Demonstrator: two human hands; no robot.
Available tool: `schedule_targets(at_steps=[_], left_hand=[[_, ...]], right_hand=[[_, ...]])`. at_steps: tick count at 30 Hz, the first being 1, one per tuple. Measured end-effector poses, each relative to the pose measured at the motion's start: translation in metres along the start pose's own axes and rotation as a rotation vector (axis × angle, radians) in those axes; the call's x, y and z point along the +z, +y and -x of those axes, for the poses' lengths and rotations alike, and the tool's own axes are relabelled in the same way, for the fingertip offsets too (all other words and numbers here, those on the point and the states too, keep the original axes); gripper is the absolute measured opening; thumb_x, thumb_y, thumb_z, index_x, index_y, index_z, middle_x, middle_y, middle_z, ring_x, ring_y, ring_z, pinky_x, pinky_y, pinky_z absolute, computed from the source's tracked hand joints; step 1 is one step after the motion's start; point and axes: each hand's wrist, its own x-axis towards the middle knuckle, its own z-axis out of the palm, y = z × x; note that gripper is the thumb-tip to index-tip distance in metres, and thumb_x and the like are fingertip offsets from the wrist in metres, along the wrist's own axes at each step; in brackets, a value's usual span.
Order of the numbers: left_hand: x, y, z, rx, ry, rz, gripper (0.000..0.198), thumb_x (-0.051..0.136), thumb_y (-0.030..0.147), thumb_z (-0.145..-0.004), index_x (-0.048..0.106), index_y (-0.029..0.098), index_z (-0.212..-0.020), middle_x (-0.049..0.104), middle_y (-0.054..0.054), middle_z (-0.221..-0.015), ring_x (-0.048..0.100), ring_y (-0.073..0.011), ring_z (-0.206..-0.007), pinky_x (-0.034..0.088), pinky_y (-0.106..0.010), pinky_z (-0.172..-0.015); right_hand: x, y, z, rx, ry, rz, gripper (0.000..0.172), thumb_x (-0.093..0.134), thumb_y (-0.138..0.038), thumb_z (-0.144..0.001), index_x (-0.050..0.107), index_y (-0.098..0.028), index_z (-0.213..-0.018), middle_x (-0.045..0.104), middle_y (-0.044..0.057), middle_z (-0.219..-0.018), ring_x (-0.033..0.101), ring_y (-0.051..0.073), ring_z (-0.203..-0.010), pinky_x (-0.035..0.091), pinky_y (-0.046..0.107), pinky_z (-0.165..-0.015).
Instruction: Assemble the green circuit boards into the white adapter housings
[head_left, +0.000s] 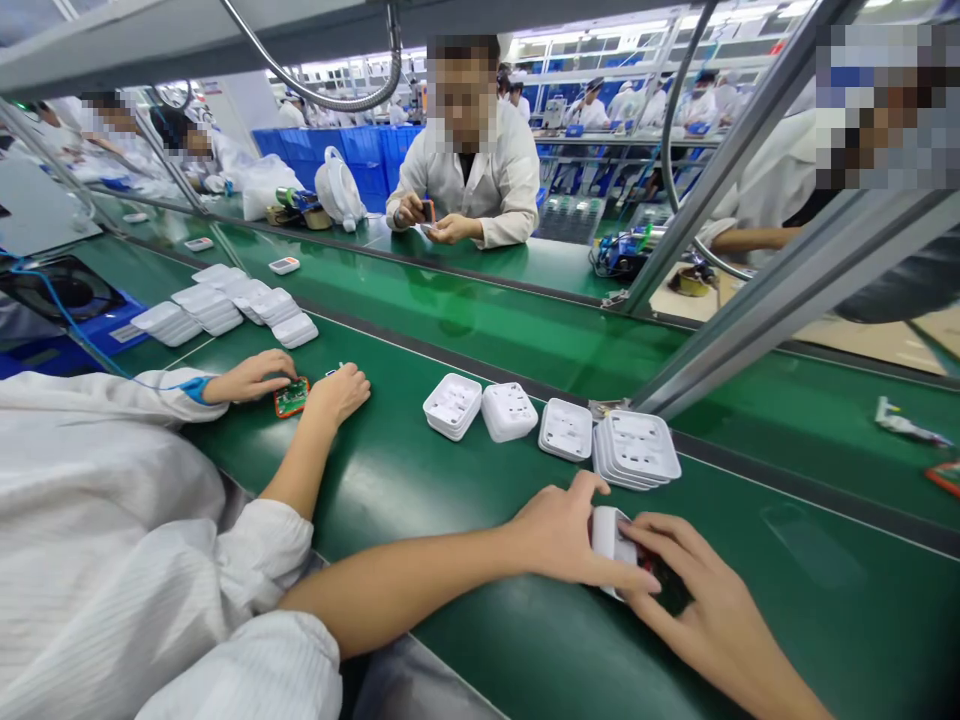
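Observation:
My left hand (562, 530) curls round a small white plastic housing (606, 535) standing tilted on the green bench. Its thumb reaches across the near side. My right hand (697, 600) meets it from the right, thumb and fingers closed about a dark circuit board (671, 588) with some red on it. The board is against or partly inside the housing; my fingers hide which. Just behind my hands stands a stack of white square covers (641, 447), beside another short stack (565, 430).
Further left sit more white covers (452, 405) and a turned one (510, 411). A co-worker's hands (337, 395) handle a green board (292, 397) at my left. A sloping metal post (705, 310) rises behind the stacks. Across the belt (450, 300), a person holds a small device.

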Motion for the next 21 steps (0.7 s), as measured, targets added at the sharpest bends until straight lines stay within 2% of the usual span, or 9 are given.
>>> schedule_targets(at_steps=[2, 6, 8, 12, 17, 21], left_hand=[[-0.005, 0.001, 0.001, 0.082, -0.058, -0.006, 0.094, 0.085, 0.069, -0.054, 0.048, 0.025, -0.128, 0.067, -0.004, -0.105, 0.063, -0.0314, -0.108, 0.047, -0.037, -0.092], [-0.010, -0.005, -0.003, 0.183, -0.119, -0.017, 0.086, 0.089, 0.063, -0.052, 0.050, 0.025, -0.120, 0.067, 0.000, -0.097, 0.066, -0.0283, -0.099, 0.044, -0.041, -0.099], [-0.009, -0.008, -0.005, 0.219, -0.142, -0.005, 0.085, 0.090, 0.060, -0.052, 0.051, 0.025, -0.119, 0.067, 0.001, -0.092, 0.067, -0.0264, -0.092, 0.047, -0.038, -0.094], [-0.009, -0.011, -0.005, 0.260, -0.097, 0.017, 0.082, 0.090, 0.051, -0.056, 0.051, 0.025, -0.123, 0.066, 0.000, -0.097, 0.066, -0.0231, -0.087, 0.049, -0.029, -0.075], [-0.012, -0.010, -0.009, 0.244, -0.113, -0.029, 0.078, 0.092, 0.046, -0.053, 0.051, 0.024, -0.116, 0.066, -0.001, -0.104, 0.065, -0.0247, -0.091, 0.047, -0.029, -0.074], [-0.010, -0.008, -0.008, 0.238, -0.094, -0.069, 0.078, 0.091, 0.047, -0.053, 0.049, 0.024, -0.115, 0.065, -0.002, -0.106, 0.065, -0.0257, -0.091, 0.046, -0.029, -0.073]], right_hand=[[0.003, 0.004, 0.002, -0.011, -0.001, 0.021, 0.034, 0.066, -0.045, -0.089, 0.071, -0.024, -0.115, 0.069, 0.010, -0.115, 0.069, 0.024, -0.099, 0.057, 0.035, -0.081], [0.011, 0.000, 0.001, -0.060, 0.119, 0.064, 0.015, 0.065, -0.037, -0.092, 0.071, -0.027, -0.102, 0.073, 0.006, -0.100, 0.068, 0.027, -0.096, 0.053, 0.040, -0.079], [0.013, -0.011, -0.001, -0.063, 0.184, 0.053, 0.010, 0.062, -0.026, -0.094, 0.069, -0.027, -0.100, 0.073, 0.005, -0.093, 0.068, 0.025, -0.087, 0.051, 0.040, -0.073], [0.014, -0.030, -0.009, -0.139, 0.324, 0.011, 0.014, 0.068, -0.013, -0.087, 0.068, -0.024, -0.095, 0.072, 0.002, -0.082, 0.065, 0.021, -0.074, 0.050, 0.037, -0.067], [0.018, -0.030, -0.013, -0.030, 0.331, 0.064, 0.012, 0.067, -0.012, -0.089, 0.063, -0.022, -0.092, 0.069, 0.003, -0.080, 0.062, 0.019, -0.077, 0.049, 0.035, -0.069], [0.019, -0.032, -0.011, -0.017, 0.308, 0.012, 0.013, 0.066, -0.011, -0.090, 0.060, -0.022, -0.091, 0.068, 0.003, -0.080, 0.062, 0.019, -0.079, 0.047, 0.035, -0.071]])
